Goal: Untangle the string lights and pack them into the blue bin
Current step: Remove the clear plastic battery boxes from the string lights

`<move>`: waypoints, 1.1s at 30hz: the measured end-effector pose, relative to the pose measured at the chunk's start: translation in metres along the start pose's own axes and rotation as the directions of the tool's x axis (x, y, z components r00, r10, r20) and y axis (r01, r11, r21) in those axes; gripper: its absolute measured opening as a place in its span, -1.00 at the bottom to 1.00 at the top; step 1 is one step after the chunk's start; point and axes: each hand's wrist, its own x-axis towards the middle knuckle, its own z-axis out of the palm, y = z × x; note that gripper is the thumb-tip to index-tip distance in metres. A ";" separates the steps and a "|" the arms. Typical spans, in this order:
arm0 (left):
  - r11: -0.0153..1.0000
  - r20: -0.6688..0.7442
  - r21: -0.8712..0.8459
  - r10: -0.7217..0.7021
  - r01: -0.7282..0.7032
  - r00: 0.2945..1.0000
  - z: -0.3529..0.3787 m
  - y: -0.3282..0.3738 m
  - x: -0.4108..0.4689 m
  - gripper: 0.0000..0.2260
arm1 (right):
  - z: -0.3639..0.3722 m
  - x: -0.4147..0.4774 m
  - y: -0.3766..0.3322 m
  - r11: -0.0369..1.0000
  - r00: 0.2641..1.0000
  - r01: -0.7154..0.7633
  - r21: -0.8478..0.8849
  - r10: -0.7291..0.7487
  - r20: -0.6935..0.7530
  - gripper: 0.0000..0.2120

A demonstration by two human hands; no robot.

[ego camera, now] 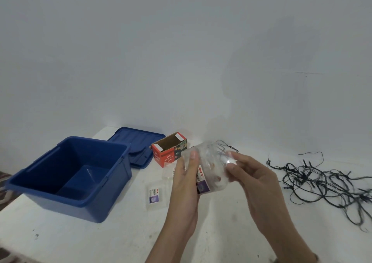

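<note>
Over table (120,238), grips (186,182) (254,184) around packet (211,174), perhaps.

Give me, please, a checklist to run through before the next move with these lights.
1. Bin open and empty: ok.
2. Lid off and out of the way, lying behind the bin: ok.
3. Pack firmly held: ok. The left hand and right hand grip it from either side.
4. Pack emptied of wire: cannot tell. It is clear but blurred, and a thin wire shows at its top.
5. Lights untangled: not ok. They lie in a dark tangle on the right.
6. Box open: ok.
</note>
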 end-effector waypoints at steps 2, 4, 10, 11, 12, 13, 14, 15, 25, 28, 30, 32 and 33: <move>1.000 -0.029 0.017 0.000 0.001 1.000 0.000 0.000 0.001 -0.69 | 0.000 -0.003 -0.002 0.979 0.986 0.151 -0.136 -0.159 -0.052 -0.79; 1.000 -0.058 0.012 -0.002 0.002 0.998 0.001 0.000 0.001 -0.70 | 0.001 -0.005 -0.003 0.896 0.942 0.305 -0.323 -0.334 -0.039 -0.77; 1.000 -0.038 -0.024 0.018 -0.019 0.999 0.006 0.004 -0.003 -0.64 | -0.003 -0.004 0.003 0.663 0.817 0.523 -0.536 -0.569 0.093 -0.75; 0.999 -0.022 -0.033 0.021 -0.021 1.000 0.006 0.006 -0.004 -0.62 | -0.005 -0.002 0.003 0.663 0.817 0.540 -0.519 -0.561 0.135 -0.74; 0.999 -0.015 -0.045 0.018 -0.018 1.000 0.007 0.008 -0.005 -0.60 | -0.007 -0.001 0.002 0.678 0.824 0.548 -0.490 -0.539 0.175 -0.71; 0.998 -0.015 -0.059 0.011 -0.012 1.000 0.006 0.009 -0.006 -0.59 | -0.010 0.000 0.002 0.704 0.835 0.543 -0.458 -0.508 0.210 -0.67; 0.997 -0.016 -0.077 0.002 -0.003 1.000 0.006 0.011 -0.006 -0.59 | -0.011 0.001 0.001 0.728 0.847 0.531 -0.434 -0.476 0.239 -0.65; 0.995 -0.013 -0.096 -0.009 0.008 1.000 0.005 0.011 -0.006 -0.60 | -0.012 0.002 0.000 0.746 0.853 0.521 -0.415 -0.450 0.263 -0.65; 0.999 -0.025 -0.039 0.005 -0.006 1.000 0.003 0.010 -0.008 -0.54 | -0.010 -0.003 -0.002 0.799 0.892 0.443 -0.406 -0.351 0.284 -0.64; 0.999 -0.050 0.034 0.040 -0.038 0.998 0.003 0.006 -0.008 -0.56 | -0.007 -0.004 0.000 0.822 0.913 0.408 -0.397 -0.366 0.180 -0.66; 0.996 -0.059 0.067 0.054 -0.050 0.997 0.003 0.004 -0.009 -0.64 | -0.003 -0.006 -0.002 0.628 0.807 0.566 -0.533 -0.554 0.204 -0.73; 0.995 -0.063 0.076 0.067 -0.062 0.996 0.003 0.003 -0.009 -0.71 | 0.001 -0.010 -0.001 0.394 0.682 0.660 -0.640 -0.671 0.290 -0.73; 0.995 -0.064 0.076 0.066 -0.061 0.996 0.003 0.004 -0.009 -0.75 | 0.002 -0.010 0.001 0.306 0.647 0.665 -0.681 -0.691 0.321 -0.72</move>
